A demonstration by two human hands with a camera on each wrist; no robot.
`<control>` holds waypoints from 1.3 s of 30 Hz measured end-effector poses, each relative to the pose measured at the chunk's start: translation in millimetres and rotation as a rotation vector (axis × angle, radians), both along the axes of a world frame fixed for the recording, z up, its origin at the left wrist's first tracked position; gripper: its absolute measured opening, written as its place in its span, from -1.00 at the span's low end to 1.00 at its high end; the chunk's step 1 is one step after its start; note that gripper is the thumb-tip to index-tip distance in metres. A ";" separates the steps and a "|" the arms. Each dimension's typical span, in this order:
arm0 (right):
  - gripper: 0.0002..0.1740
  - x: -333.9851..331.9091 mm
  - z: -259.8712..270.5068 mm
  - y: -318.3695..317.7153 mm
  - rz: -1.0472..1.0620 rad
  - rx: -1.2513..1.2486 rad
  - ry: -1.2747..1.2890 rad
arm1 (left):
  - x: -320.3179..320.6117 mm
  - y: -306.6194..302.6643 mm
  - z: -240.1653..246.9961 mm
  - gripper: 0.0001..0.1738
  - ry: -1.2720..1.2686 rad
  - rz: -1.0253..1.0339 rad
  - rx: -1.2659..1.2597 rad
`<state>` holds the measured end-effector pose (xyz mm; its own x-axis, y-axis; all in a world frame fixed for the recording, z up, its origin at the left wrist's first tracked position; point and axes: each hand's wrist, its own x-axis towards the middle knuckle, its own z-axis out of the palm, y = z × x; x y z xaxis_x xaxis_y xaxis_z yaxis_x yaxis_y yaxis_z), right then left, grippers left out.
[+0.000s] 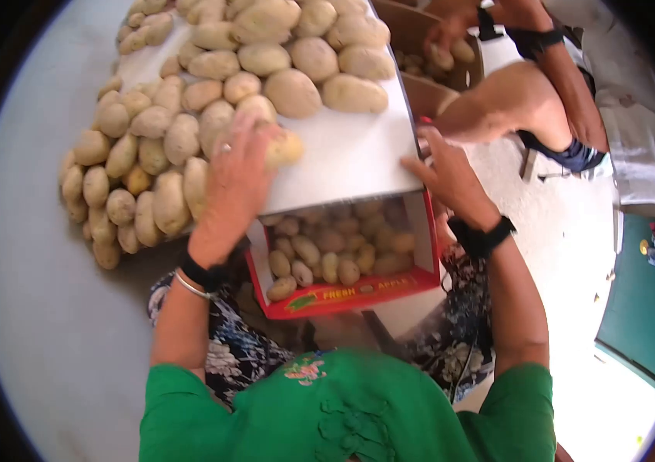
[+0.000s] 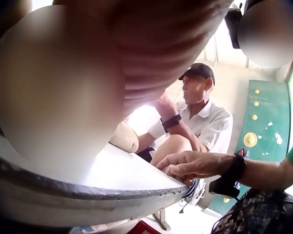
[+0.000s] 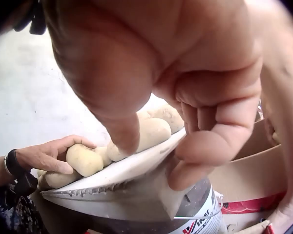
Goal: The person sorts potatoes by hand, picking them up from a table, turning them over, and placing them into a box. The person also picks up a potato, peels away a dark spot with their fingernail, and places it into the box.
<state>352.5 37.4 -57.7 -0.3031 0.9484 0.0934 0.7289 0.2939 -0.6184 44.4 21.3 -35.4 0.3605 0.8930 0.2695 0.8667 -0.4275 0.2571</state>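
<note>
Many potatoes point(image 1: 262, 58) lie piled over a white-topped table point(image 1: 343, 165). My left hand point(image 1: 239, 173) is at the near side of the pile, over the tabletop. It holds a pale potato point(image 3: 84, 160) between thumb and fingers, as the right wrist view shows from across the table. My right hand point(image 1: 457, 181) hovers at the table's right edge, fingers loosely bent and nothing in them. In the left wrist view, my left palm covers much of the picture, while my right hand point(image 2: 198, 164) appears beside the table edge.
A red "Fresh Apple" box point(image 1: 343, 296) of potatoes stands below the near table edge. Another person point(image 2: 205, 117) sits at the right, with a hand over a cardboard box point(image 1: 470, 65) of potatoes. Under the table corner is a bucket point(image 3: 205, 222).
</note>
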 end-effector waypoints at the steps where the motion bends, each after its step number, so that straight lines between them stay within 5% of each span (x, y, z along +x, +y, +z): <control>1: -0.51 1.1 -7.7 1.2 -0.014 0.046 -0.017 | 0.0 -0.5 -2.4 -0.40 0.004 -0.010 0.044; 8: -0.76 36.2 -8.3 11.4 -0.068 0.195 -0.258 | 7.0 -4.2 -5.9 -0.40 0.088 0.056 0.054; 12: -0.71 30.7 40.7 -8.8 -0.078 -0.119 -0.286 | 6.5 -7.6 -5.7 -0.43 0.131 0.064 -0.028; 14: -0.77 21.5 47.8 -20.3 0.027 -0.846 0.046 | 5.9 -6.6 -6.0 -0.42 0.140 0.089 -0.030; 16: -0.78 2.3 31.2 -34.4 0.456 -0.741 -0.146 | 5.5 -6.4 -9.5 -0.40 0.138 0.061 0.012; 20: -0.72 -19.0 -73.4 -87.6 0.545 -0.309 -0.160 | 8.0 -9.5 -2.9 -0.31 0.075 0.063 0.032; 24: -0.76 25.3 -160.5 -101.9 0.569 -0.299 -0.487 | 10.0 -14.3 6.6 -0.08 0.038 0.075 -0.030; 31: -0.69 -11.6 -109.8 -72.6 0.588 -0.489 -0.751 | 1.5 -19.4 2.4 0.03 0.013 0.043 -0.104; 32: -0.68 -7.7 -131.8 -81.2 0.518 0.063 -0.668 | -0.8 -19.6 0.6 0.03 0.015 0.064 -0.092; 34: -0.68 13.9 -186.2 -87.4 0.439 0.611 -0.556 | -0.4 -20.2 -2.1 0.02 -0.030 0.050 -0.086; 35: -0.68 30.7 -220.5 -88.9 0.555 0.164 -0.643 | -0.2 -21.5 -1.7 0.00 -0.076 0.053 -0.093; 37: -0.67 29.2 -213.3 -90.7 0.644 -0.298 -0.717 | -0.9 -24.4 0.2 -0.01 -0.096 0.056 -0.100; 39: -0.61 -18.1 -141.8 -82.9 0.192 -0.493 -0.500 | -2.9 -21.3 2.0 -0.01 -0.110 0.049 -0.090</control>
